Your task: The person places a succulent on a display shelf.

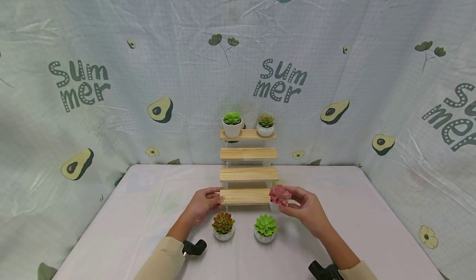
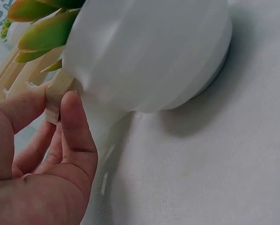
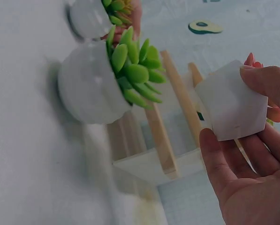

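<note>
My left hand (image 1: pixel 203 205) pinches the left end of the lowest shelf board (image 1: pixel 243 197) on the wooden stand; the left wrist view shows thumb and fingers around the board's end (image 2: pixel 58 93). In my right hand (image 1: pixel 306 209) is a white pot (image 3: pixel 233 101) with a pink succulent (image 1: pixel 280 195), held at the right end of that board. Whether the pot touches the board cannot be told. In front of the stand are a red-orange succulent (image 1: pixel 223 223) and a bright green succulent (image 1: pixel 265 225), both in white pots on the table.
On the stand's top board (image 1: pixel 248 135) stand two more potted succulents, a green one (image 1: pixel 232 123) at the left and a reddish-green one (image 1: pixel 265 125) at the right. Two middle boards (image 1: pixel 248 154) hold nothing. A printed cloth (image 1: pixel 186 77) hangs behind the white table (image 1: pixel 156 189).
</note>
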The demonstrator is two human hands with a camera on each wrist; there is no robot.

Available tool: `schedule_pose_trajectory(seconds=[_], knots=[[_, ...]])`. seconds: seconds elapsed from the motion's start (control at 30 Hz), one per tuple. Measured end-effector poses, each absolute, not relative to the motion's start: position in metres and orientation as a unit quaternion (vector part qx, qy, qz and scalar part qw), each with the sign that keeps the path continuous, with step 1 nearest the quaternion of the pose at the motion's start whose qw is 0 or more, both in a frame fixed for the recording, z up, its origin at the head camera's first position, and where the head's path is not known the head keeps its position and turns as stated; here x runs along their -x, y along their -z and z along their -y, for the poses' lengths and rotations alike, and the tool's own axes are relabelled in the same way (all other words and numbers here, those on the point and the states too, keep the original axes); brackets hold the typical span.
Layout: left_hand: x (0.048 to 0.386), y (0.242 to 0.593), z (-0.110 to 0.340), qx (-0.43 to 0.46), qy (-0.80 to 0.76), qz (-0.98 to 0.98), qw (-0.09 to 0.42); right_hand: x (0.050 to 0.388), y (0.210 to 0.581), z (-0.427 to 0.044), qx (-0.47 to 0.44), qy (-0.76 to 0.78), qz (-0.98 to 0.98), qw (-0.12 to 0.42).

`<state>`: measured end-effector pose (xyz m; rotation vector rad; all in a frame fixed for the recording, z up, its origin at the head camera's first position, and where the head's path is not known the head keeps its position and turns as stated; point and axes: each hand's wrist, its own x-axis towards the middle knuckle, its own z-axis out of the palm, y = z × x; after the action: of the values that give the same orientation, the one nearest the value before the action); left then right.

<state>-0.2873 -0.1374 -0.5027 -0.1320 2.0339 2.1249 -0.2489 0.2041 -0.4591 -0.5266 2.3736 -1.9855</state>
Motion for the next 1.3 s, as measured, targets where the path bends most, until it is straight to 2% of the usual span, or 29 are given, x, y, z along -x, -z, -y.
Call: schedule_pose_trajectory(seconds=[0.6,1.3], knots=[[0.29,0.505,0.137,0.037,-0.713,-0.692,0.106,0.269,0.426,-0.181,0.2,0.642,-0.74,-0.005],[0.288,0.502,0.141,0.023,-0.714,-0.69,0.113,0.299,0.405,-0.155,0.2,0.65,-0.733,-0.012]])
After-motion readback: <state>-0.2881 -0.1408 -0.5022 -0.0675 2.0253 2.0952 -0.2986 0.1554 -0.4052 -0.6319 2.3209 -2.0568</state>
